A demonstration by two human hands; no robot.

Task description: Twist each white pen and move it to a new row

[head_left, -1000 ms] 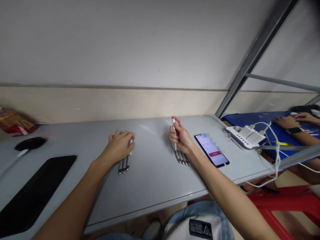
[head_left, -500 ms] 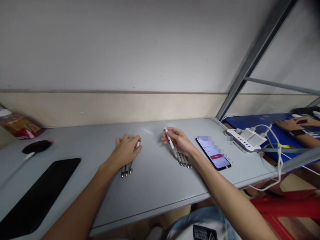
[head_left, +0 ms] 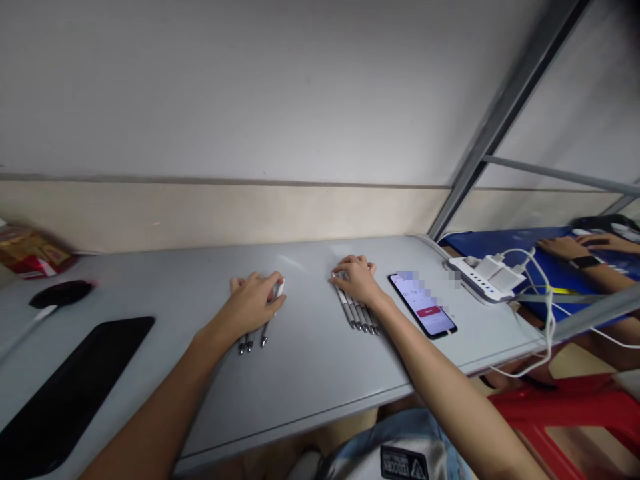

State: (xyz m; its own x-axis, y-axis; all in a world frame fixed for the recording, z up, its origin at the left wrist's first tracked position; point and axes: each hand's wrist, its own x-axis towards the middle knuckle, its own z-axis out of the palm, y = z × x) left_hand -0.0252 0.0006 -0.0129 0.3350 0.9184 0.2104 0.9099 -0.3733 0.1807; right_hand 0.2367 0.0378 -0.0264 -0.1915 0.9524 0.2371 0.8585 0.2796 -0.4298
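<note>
My left hand (head_left: 256,301) pinches a white-and-grey pen (head_left: 280,291) between thumb and forefinger, its metal tip angled down towards the desk's front edge. Two more pens (head_left: 245,347) poke out from under that palm, slightly apart from the pinched one. My right hand (head_left: 358,279) is closed over the tops of several matching pens (head_left: 356,315), which lie side by side in a slanted row. Its fingertips grip the upper end of the leftmost pen in the row. The upper parts of the other pens are hidden beneath the hand.
A lit phone (head_left: 423,305) lies right of the row, before a power strip (head_left: 480,280) with chargers and cables. To the left are a black slab (head_left: 75,393), a dark oval object (head_left: 61,293) and a red-and-gold package (head_left: 33,252). Another person's hands (head_left: 560,248) rest on a blue surface.
My right hand has lowered its raised pen onto the left end of the row. In my left hand, the pinched pen has swung slightly away from the other two. The view has shifted slightly.
</note>
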